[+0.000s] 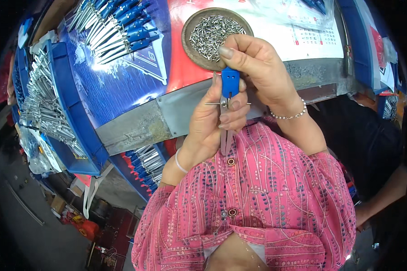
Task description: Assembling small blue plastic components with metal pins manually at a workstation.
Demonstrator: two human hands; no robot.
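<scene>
My left hand (212,113) is closed around what looks like a drawing compass (230,83), held upright in front of my chest. Its blue head points away from me, and its metal legs point back toward my shirt. A thin rod with a small round wheel crosses the legs below the head. Just above the blue head, my right hand (262,65) is closed in a pinch of thumb and forefinger. Whatever sits between those fingertips is hidden. Beside this hand, a round brown bowl (189,49) holds a heap of small silver metal pins (212,34).
Several blue-headed compasses (122,31) lie in a row on the blue mat at the far left. A blue bin (72,104) of metal legs stands left of the table. A metal strip (176,108) edges the table. Another person's arm (384,194) shows at right.
</scene>
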